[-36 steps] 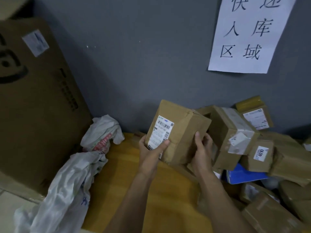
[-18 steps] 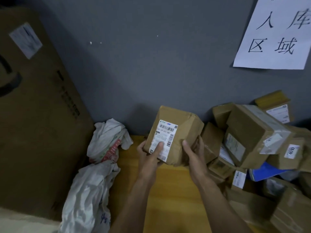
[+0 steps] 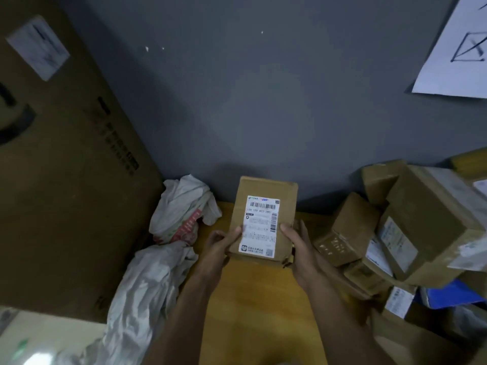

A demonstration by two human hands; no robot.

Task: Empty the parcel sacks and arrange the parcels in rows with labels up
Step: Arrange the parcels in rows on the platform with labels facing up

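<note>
Both hands hold one brown cardboard parcel [image 3: 266, 191] over the back part of the yellow wooden bench [image 3: 250, 312], and everything else is placed from that parcel. Its white label [image 3: 261, 227] with the barcode faces up towards the camera, and the long side of the parcel points away towards the grey wall [image 3: 263, 101] behind it. The left hand [image 3: 221, 243] grips the near left corner, thumb lying on the left edge of the label and fingers curled underneath. The right hand [image 3: 297, 248] grips the near right corner, thumb on top beside the label and fingers wrapped round the side. Whether the far end of the parcel touches the bench cannot be told. Just left of the parcel lies a crumpled white sack [image 3: 181, 206] with red print, and a second sack [image 3: 142, 293], also white and slack, trails from it towards the near left. Further left of the parcel a large brown carton [image 3: 66, 180] stands against the wall. To the right of the parcel, near the right hand, a pile of parcels [image 3: 421, 219] is heaped in disorder, some tilted, several with white labels on their sides. A blue packet [image 3: 448, 296] shows low in that heap. High to the right of the parcel a white paper sheet [image 3: 453, 48] with black strokes hangs on the wall.
</note>
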